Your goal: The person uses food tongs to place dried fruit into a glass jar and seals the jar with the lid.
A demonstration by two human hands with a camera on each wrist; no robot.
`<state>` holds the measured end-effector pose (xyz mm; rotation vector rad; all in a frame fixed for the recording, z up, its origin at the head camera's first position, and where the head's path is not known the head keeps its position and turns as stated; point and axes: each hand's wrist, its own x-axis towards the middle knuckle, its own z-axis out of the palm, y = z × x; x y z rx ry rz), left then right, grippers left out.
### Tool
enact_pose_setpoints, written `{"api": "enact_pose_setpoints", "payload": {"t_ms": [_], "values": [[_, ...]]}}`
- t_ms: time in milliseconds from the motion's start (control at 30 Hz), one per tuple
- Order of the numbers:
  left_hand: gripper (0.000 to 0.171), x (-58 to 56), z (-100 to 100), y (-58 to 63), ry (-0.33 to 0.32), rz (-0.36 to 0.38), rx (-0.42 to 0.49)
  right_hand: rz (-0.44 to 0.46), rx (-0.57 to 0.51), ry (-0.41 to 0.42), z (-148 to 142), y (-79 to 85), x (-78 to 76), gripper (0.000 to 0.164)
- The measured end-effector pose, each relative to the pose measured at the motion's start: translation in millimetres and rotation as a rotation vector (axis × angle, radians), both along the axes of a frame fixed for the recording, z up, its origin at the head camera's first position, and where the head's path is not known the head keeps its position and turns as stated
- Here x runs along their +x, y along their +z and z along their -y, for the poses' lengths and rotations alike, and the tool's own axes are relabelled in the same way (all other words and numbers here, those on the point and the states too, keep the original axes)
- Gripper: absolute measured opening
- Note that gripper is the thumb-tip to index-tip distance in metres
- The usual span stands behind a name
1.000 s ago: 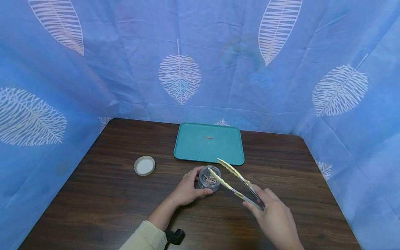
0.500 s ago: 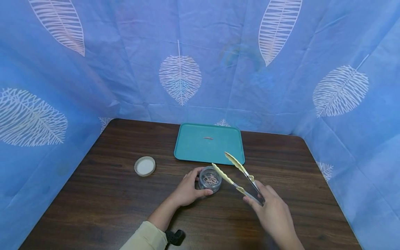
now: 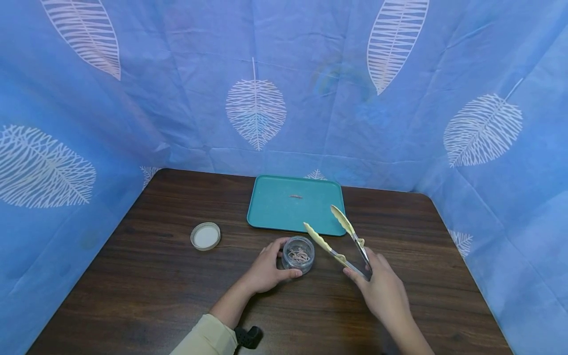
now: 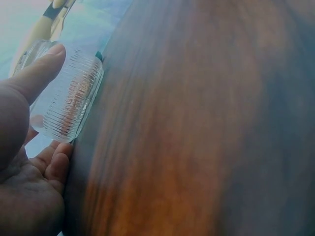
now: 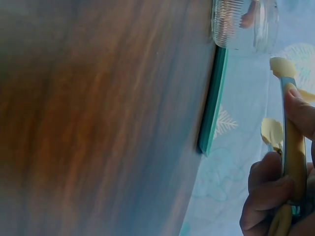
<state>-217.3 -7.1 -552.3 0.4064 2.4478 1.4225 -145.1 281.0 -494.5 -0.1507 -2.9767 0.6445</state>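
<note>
My left hand (image 3: 268, 271) holds a clear glass jar (image 3: 307, 267) upright on the table, thumb on the near side and fingers behind. Thin, curled pale-brown strands (image 3: 298, 255) lie in the jar, which has no lid on. In the left wrist view, the ribbed jar wall (image 4: 74, 101) shows between thumb and fingers. My right hand (image 3: 385, 291) grips metal tongs (image 3: 338, 257) with pale yellow tips. Those tips are spread apart, to the right of the jar and over the tray's front right part, with nothing between them. The right wrist view shows fingers wrapped round the tongs (image 5: 294, 157).
A teal tray (image 3: 270, 212) sits behind the jar, with one small reddish strip (image 3: 295, 196) on it. The round jar lid (image 3: 206, 236) lies at the left, pale inside upward. Blue leaf-patterned cloth (image 3: 310, 123) hangs behind and beside the dark wooden table (image 3: 155, 286).
The right hand and tongs have moved away from above the jar, to the right and toward the tray, their tips spreading a little wider. The left hand and jar have stayed put.
</note>
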Motion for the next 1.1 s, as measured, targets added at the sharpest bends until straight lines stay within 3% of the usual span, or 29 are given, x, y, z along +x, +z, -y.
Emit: {"api": "enact_pose_setpoints", "payload": {"t_ms": [333, 767, 1100], "values": [[0.091, -0.8, 1.7, -4.2, 0.003, 0.011, -0.001, 0.055, -0.059, -0.025, 10.2, -1.7, -30.9, 0.086], [0.092, -2.3, 1.8, -3.9, -0.002, 0.011, 0.012, 0.069, -0.02, 0.016, 20.8, -10.4, -68.0, 0.092], [0.091, -1.6, 1.3, -0.9, -0.003, -0.004, 0.002, 0.108, 0.004, 0.051, 30.1, -15.8, -87.2, 0.093]]}}
